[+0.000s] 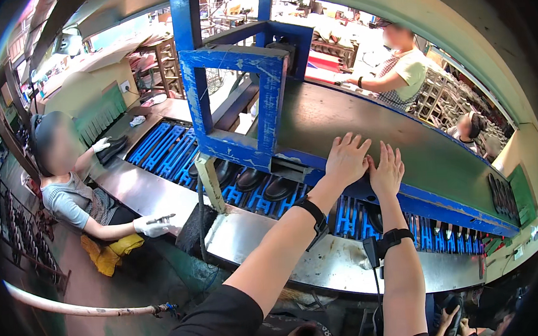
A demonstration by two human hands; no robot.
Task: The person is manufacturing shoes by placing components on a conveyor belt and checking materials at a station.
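My left hand (346, 162) is stretched forward over the front edge of a dark, flat upper shelf (339, 111), its fingers extended. Close beside it, my right hand (387, 172) also reaches up with straight fingers. A small dark patch shows between the two hands; I cannot make out what it is. Below the shelf runs a conveyor of blue slats (344, 220). Several black shoes ride on it left of my forearms, among them one black shoe (279, 189) and another black shoe (249, 179). Both my wrists carry black straps with small devices.
A blue metal frame (239, 146) stands over the conveyor. A metal ledge (242, 236) runs along the near side. At left, a gloved co-worker (77, 198) touches black shoes (111, 150). Another person (401, 67) stands beyond the shelf. At lower right, someone's hands hold a black shoe (454, 317).
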